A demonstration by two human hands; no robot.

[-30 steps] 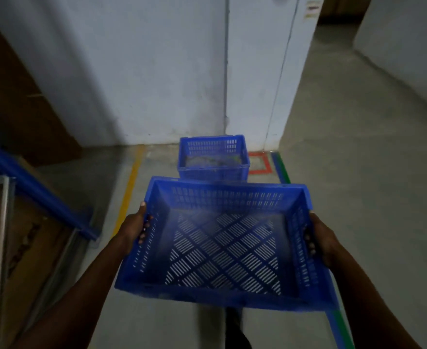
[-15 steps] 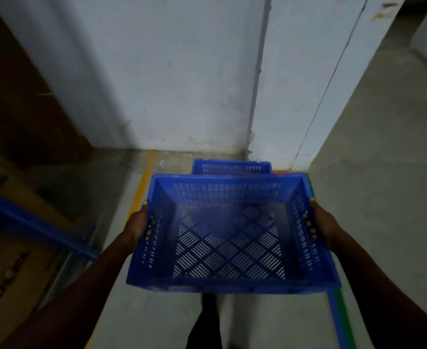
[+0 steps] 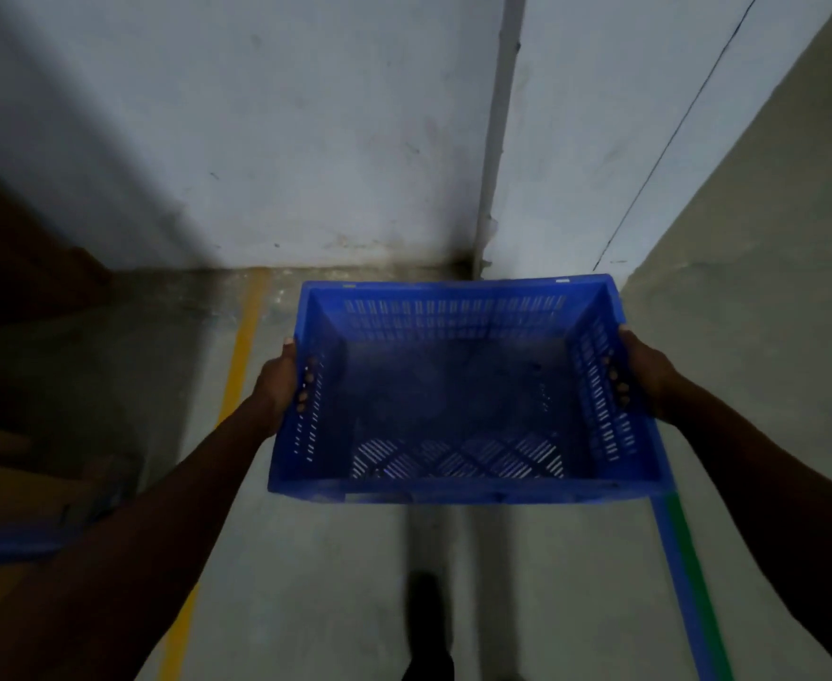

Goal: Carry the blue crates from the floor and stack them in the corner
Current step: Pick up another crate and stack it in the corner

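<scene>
No readable brand, label or writing on the blue crate (image 3: pixel 458 395); only two small pale marks on the far rim, too blurred to read.

Held in the air in front of the body, above the grey concrete floor (image 3: pixel 306 582), close to the wall corner (image 3: pixel 483 248). Gripped by the left hand (image 3: pixel 279 380) at the left side wall, thumb along the outside, fingertips poking through the side slots into the interior. Gripped likewise by the right hand (image 3: pixel 642 371) at the right side wall, fingers curled through the slots. Open top facing up toward the camera, slotted base visible at the near edge, darker further in. Long axis running left to right, parallel to the white wall (image 3: pixel 281 140) ahead; short axis pointing toward the corner.

Around: a yellow floor line (image 3: pixel 239 366) to the left of the crate, a blue and green floor stripe (image 3: pixel 684 572) emerging under its right near corner. Brown cardboard (image 3: pixel 6 484) and a blurred blue bar (image 3: pixel 11 543) at far left. A dark shoe (image 3: pixel 426 631) below the crate. Whatever lies beneath the crate hidden by its base.
</scene>
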